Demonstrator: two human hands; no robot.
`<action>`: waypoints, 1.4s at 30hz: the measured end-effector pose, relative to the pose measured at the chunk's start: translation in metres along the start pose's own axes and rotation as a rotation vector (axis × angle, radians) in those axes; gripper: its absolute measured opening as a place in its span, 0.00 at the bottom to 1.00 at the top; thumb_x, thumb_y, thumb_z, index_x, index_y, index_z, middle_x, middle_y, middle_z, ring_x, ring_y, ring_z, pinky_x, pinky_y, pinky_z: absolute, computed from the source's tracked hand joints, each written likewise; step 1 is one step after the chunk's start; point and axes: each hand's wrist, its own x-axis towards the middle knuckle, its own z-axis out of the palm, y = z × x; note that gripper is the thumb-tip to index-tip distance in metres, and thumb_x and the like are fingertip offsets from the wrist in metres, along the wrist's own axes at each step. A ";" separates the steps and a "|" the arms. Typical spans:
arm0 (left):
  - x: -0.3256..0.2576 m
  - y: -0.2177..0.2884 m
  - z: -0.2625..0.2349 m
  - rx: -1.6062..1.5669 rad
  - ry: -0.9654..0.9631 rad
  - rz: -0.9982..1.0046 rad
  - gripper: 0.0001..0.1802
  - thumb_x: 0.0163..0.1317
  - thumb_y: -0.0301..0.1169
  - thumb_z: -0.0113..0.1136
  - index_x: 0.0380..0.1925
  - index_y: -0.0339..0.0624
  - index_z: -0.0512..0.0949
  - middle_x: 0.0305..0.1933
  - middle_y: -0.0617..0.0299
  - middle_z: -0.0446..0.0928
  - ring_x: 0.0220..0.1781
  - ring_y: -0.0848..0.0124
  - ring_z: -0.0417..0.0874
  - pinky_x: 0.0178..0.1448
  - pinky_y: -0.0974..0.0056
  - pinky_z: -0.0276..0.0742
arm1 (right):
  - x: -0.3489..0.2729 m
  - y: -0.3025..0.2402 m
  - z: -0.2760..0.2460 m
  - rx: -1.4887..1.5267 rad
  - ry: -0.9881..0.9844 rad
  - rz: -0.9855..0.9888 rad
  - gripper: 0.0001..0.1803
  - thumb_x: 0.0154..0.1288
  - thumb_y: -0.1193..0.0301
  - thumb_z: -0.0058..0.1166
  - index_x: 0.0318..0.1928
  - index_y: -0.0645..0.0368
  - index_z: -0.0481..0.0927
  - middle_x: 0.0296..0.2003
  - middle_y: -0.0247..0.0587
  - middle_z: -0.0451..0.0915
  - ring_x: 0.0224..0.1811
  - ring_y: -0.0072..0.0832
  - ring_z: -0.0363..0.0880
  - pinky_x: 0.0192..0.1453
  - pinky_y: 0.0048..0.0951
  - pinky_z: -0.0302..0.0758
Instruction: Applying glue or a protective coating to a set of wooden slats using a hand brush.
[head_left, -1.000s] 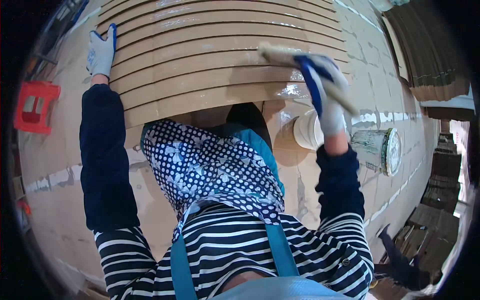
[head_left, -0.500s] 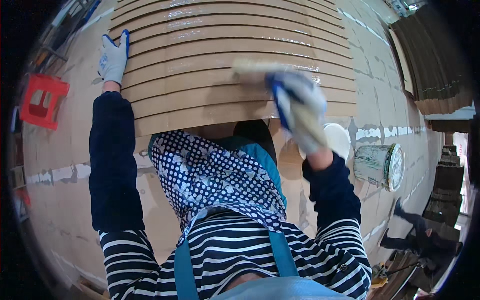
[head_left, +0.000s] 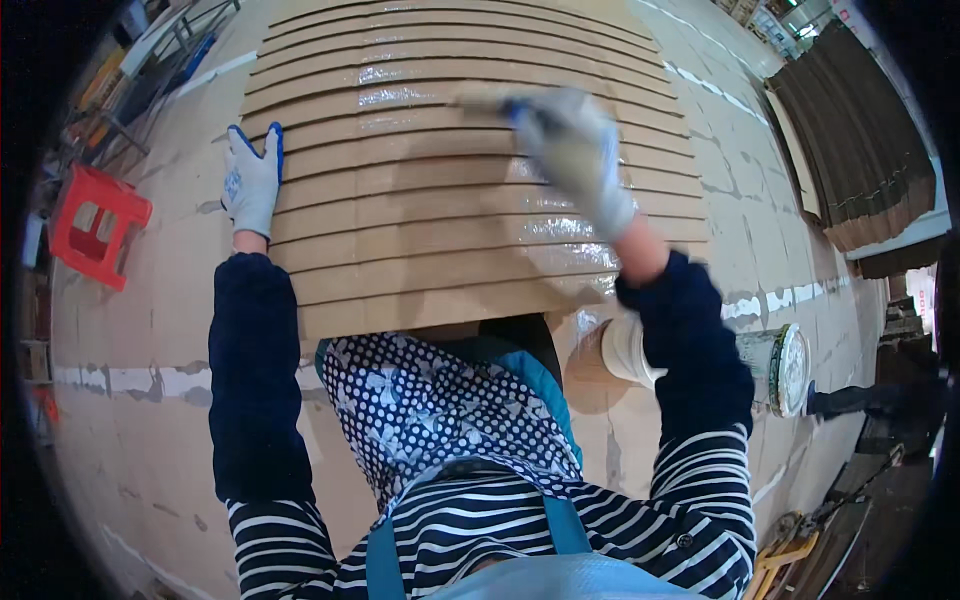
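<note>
Overlapping brown cardboard sheets [head_left: 390, 312] lie in front of me in a stepped row, with wet, shiny streaks across several strips. My left hand [head_left: 250, 185], in a white and blue work glove, rests at their left edge, thumb and forefinger spread apart. Over the middle right of the sheets, my right hand [head_left: 575, 150], gloved the same way, is closed around a brush [head_left: 482, 98]. The brush's pale head points left. Motion blurs it and the hand, so I cannot tell whether the bristles touch the cardboard.
A white bucket [head_left: 628, 352] stands near my right forearm, partly hidden by it. Beside it is a stained larger bucket [head_left: 788, 370]. At left stands a red plastic stool [head_left: 98, 228]. Stacked brown cardboard [head_left: 850, 135] is at far right. Another person's leg [head_left: 860, 400] shows at right.
My right hand has moved the brush farther away over the sheets. My left hand stays at the left edge. The whole view has shifted, and the person at right has moved closer to the stained bucket.
</note>
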 end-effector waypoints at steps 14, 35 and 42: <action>0.002 0.008 0.013 0.026 0.007 0.054 0.45 0.55 0.61 0.44 0.60 0.34 0.57 0.59 0.40 0.62 0.60 0.49 0.65 0.60 0.57 0.62 | -0.100 0.009 -0.047 0.468 -0.144 0.107 0.06 0.53 0.70 0.58 0.31 0.57 0.80 0.26 0.45 0.74 0.24 0.39 0.70 0.30 0.33 0.69; -0.081 -0.137 -0.053 -0.373 -0.471 0.032 0.33 0.57 0.53 0.51 0.49 0.33 0.71 0.43 0.52 0.77 0.43 0.65 0.79 0.47 0.65 0.73 | -0.592 0.100 0.106 1.116 0.570 1.737 0.10 0.49 0.73 0.61 0.33 0.62 0.78 0.26 0.39 0.76 0.23 0.26 0.73 0.29 0.28 0.73; -0.150 -0.059 -0.117 -0.346 -0.510 -0.430 0.31 0.56 0.57 0.49 0.32 0.35 0.76 0.27 0.55 0.75 0.19 0.69 0.77 0.22 0.64 0.71 | -0.604 0.092 0.096 0.902 0.203 1.950 0.20 0.64 0.60 0.34 0.48 0.59 0.72 0.41 0.37 0.73 0.42 0.33 0.71 0.41 0.36 0.71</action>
